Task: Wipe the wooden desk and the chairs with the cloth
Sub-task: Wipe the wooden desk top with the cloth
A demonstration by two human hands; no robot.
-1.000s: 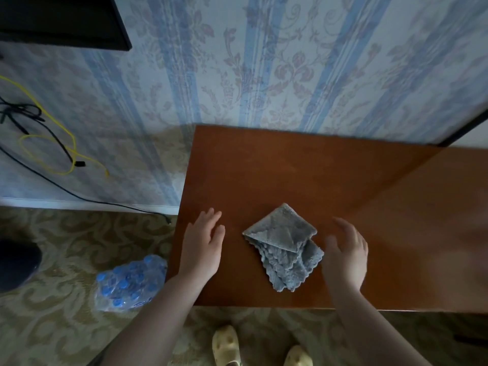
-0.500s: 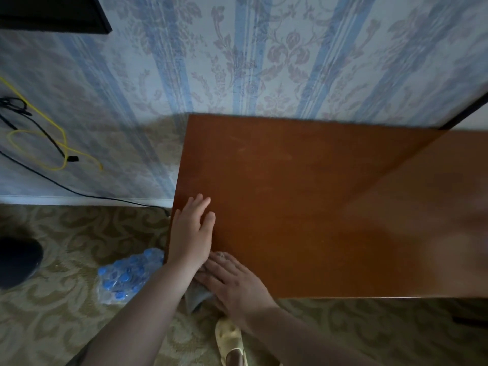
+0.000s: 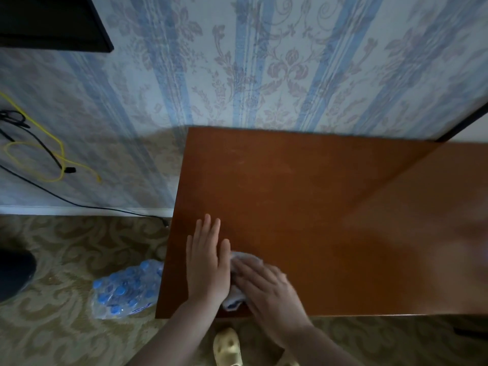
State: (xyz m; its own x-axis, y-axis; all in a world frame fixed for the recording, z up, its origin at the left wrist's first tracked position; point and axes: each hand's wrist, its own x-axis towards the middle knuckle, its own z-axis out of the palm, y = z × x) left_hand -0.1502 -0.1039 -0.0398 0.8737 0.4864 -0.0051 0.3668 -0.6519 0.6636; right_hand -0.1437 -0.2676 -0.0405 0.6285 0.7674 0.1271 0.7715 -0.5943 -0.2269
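Both forearms are bare, with no sleeve reaching as far as the wrist. The left hand (image 3: 207,262) and the right hand (image 3: 266,291) carry no ring, watch or glove. Below them a pale yellow foam clog (image 3: 227,347) with round holes covers one foot.

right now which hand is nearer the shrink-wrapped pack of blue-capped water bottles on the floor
Left. The left hand lies flat near the wooden desk's left edge, just above and right of the pack of blue-capped bottles. The right hand presses the grey cloth farther right.
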